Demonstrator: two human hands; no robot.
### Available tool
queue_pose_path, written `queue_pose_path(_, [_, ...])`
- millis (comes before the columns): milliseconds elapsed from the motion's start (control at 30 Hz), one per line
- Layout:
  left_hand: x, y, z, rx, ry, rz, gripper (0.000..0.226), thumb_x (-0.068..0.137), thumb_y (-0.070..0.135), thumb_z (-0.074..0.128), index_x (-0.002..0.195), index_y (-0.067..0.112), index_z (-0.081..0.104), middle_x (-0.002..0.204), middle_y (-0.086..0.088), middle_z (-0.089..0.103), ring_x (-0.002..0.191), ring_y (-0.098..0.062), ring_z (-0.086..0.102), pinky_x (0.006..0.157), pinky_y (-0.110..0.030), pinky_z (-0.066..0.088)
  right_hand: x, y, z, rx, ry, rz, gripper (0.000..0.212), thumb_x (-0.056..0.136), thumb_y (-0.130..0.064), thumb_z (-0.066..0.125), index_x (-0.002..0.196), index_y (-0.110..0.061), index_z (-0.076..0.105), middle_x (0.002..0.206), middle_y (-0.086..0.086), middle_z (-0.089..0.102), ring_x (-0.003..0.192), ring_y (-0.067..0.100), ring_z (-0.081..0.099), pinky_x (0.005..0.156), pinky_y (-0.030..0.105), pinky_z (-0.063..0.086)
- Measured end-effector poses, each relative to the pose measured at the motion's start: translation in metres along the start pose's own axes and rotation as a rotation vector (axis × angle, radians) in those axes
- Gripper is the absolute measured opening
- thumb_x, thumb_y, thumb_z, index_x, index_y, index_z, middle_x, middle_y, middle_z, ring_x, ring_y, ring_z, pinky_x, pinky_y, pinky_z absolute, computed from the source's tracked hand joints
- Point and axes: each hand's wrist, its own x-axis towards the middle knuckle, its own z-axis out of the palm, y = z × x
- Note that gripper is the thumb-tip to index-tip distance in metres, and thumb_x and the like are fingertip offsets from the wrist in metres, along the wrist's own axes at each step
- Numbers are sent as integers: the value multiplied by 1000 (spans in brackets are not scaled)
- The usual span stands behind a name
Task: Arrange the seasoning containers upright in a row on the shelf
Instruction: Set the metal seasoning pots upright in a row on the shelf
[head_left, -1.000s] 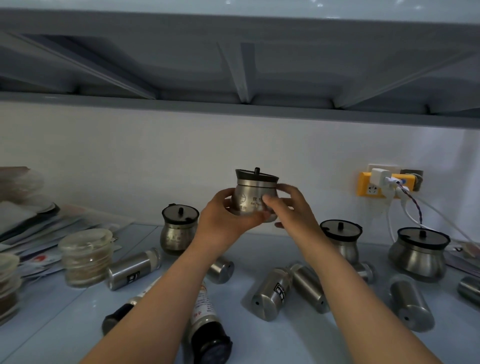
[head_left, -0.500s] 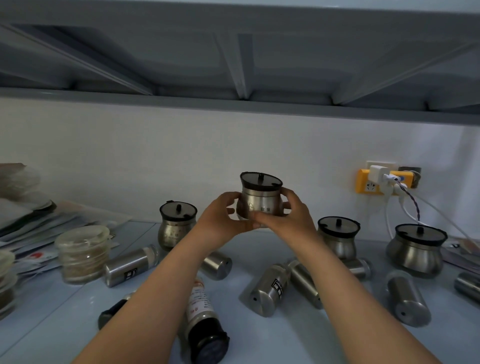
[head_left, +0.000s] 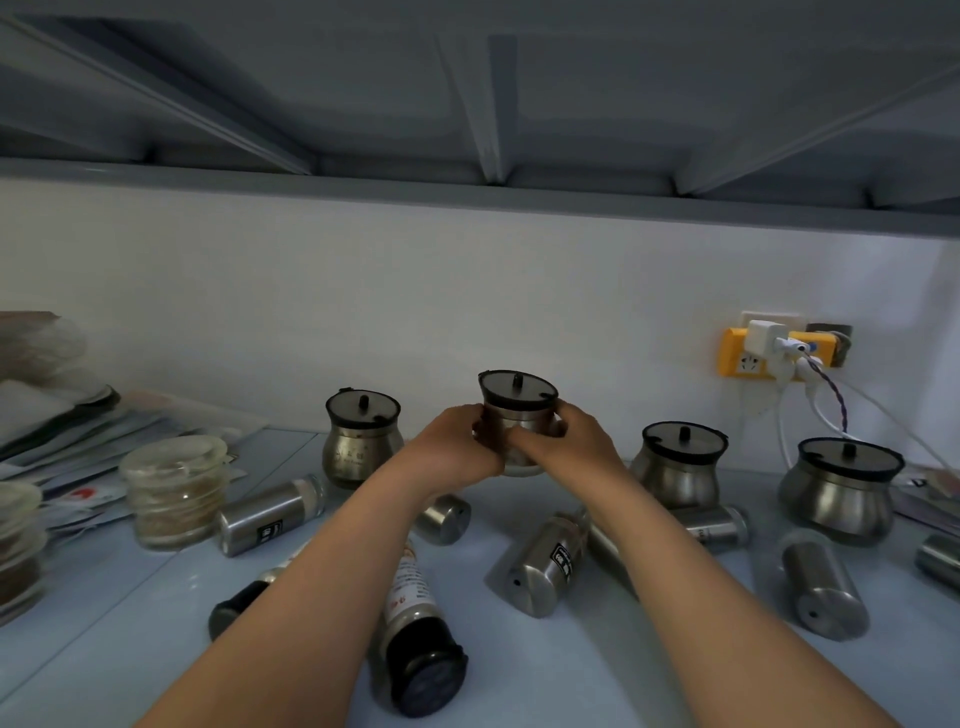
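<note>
I'm gripping the steel pot (head_left: 519, 423) round its belly w/ both hands, left hand (head_left: 457, 441) & right hand (head_left: 569, 441) curled on opp. sides, low over the shelf (head_left: 649, 670) near the back wall; can't tell if it's touching down. Prob. rigid, smooth, slippery, the lid (head_left: 517, 387) maybe loose, so I'm holding the body, not the knob, & level.

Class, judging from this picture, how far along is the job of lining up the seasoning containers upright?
Done: three lidded pots stand upright by the wall: the left pot, right pot, far-right pot. In hand: the left hand and right hand grip a fourth pot. Left: steel shakers and a dark-capped bottle lie on their sides.
</note>
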Motion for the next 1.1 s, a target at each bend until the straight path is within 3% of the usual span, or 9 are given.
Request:
queue_pose_path(100, [0,1,1,48,-2,-16,27,81,6,50,106,7,60,106,-12,67,102,-26,63,91,-39,50,-1,0,0,38,-7,54,50,73,-32,69,121,-25,54,110,-1,63,101,16,60,70,21,43])
queue_pose_path(200, [0,-1,1,139,-6,-31,23,83,8,48,102,8,60,104,-13,67,100,-28,63,87,-39,51,-3,0,4,4,-75,82,53,74,-33,66,125,-25,50,115,1,62,105,18,59,76,25,44])
queue_pose_path(367, [2,-5,2,315,-75,-39,16,88,16,45,75,13,53,80,-7,59,68,-17,53,60,-26,39,-8,-5,3,-70,-139,124,11,84,-29,56,92,-22,57,78,-9,58,79,10,56,85,31,46])
queue_pose_path(467, [4,-6,1,338,-104,-55,16,88,16,45,83,7,57,82,-10,59,69,-19,50,61,-26,37,-11,-10,2,-78,-174,144,20,84,-24,55,67,-23,45,71,-10,51,69,2,47,76,29,42])
queue_pose_path(567, [6,-10,1,377,-130,-62,18,87,16,46,92,5,59,90,-13,61,76,-22,52,64,-28,38,-8,-9,7,-113,-178,155,15,81,-28,57,68,-27,48,72,-9,55,74,8,52,61,23,40])
queue_pose_path(733, [9,-11,1,437,-140,-44,16,89,19,44,85,8,54,78,-8,56,70,-19,51,59,-25,36,0,-3,12,-123,-143,171,13,77,-31,58,69,-22,57,68,-4,58,71,12,55,55,24,38])
queue_pose_path(833, [10,-11,-1,481,-88,-50,20,90,21,44,74,9,50,67,-2,49,60,-13,46,54,-23,33,-2,-5,9,-115,-92,188,15,80,-32,59,79,-17,57,76,-2,57,77,16,55,60,26,40])
queue_pose_path(967, [8,-8,-7,452,8,-69,31,84,15,45,53,13,38,55,-1,42,51,-13,39,48,-24,27,-5,-8,3,-95,-13,153,57,83,-30,59,135,-18,40,123,5,54,98,17,50,78,24,37])
queue_pose_path(1100, [4,-4,-9,456,-42,-57,29,84,17,45,55,11,42,56,-1,44,52,-13,41,50,-24,29,-10,-10,-4,-47,72,113,49,88,-29,52,135,-19,43,130,6,51,101,18,52,79,24,37])
